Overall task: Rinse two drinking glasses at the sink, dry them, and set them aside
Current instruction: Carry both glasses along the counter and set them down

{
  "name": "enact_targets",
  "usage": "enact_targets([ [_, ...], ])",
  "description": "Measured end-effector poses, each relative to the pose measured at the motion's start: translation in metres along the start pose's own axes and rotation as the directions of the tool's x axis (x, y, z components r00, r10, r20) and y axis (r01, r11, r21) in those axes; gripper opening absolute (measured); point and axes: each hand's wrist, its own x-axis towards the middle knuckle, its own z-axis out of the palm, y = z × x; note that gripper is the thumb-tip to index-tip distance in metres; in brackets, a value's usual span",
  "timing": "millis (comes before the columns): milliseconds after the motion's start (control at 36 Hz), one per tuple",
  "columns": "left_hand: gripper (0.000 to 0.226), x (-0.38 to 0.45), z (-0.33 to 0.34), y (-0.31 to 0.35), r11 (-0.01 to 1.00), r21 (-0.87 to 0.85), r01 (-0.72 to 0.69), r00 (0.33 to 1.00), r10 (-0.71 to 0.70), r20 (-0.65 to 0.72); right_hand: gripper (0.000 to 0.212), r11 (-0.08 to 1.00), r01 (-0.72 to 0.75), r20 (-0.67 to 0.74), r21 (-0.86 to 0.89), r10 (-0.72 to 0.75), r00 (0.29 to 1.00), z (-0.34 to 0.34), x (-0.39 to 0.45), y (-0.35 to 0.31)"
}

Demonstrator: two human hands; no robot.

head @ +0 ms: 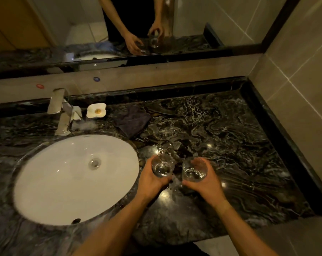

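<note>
Two clear drinking glasses stand upright side by side over the dark marble counter (221, 137), just right of the sink. My left hand (150, 179) is wrapped around the left glass (162, 167). My right hand (205, 182) grips the right glass (194, 169). Whether the glass bases touch the counter cannot be told. The white oval sink (64, 178) lies to the left, with no water running from the chrome tap (63, 111). A dark folded cloth (132, 121) lies on the counter behind the glasses.
A white egg-shaped dish (96, 110) sits beside the tap. A mirror (119, 24) runs along the back wall and reflects my hands and the glasses. A tiled wall (295, 89) bounds the counter on the right.
</note>
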Motion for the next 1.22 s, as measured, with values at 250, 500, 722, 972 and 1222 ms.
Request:
enact_targets([
  [250, 0.070, -0.061, -0.089, -0.034, 0.999, 0.025, 0.023, 0.975, -0.017, -0.220, 0.090, 0.984, 0.153, 0.243, -0.095, -0.126, 0.962, 0.058, -0.008, -0.036],
  [500, 0.077, -0.155, -0.198, -0.080, 0.999, -0.042, -0.002, 0.892, -0.017, -0.452, 0.079, 0.936, 0.339, 0.498, -0.096, -0.250, 0.831, 0.171, -0.060, -0.091],
  [722, 0.079, -0.259, -0.284, -0.125, 0.996, -0.072, -0.043, 0.790, -0.010, -0.613, 0.073, 0.902, 0.427, 0.626, -0.057, -0.301, 0.719, 0.271, -0.142, -0.123],
  [972, 0.082, -0.357, -0.368, -0.164, 0.996, -0.081, -0.023, 0.705, -0.041, -0.708, 0.077, 0.880, 0.475, 0.724, -0.033, -0.306, 0.618, 0.370, -0.218, -0.150],
  [1222, 0.082, -0.390, -0.427, -0.191, 0.994, -0.106, 0.023, 0.651, -0.095, -0.753, 0.089, 0.844, 0.535, 0.794, -0.029, -0.305, 0.525, 0.438, -0.245, -0.172],
])
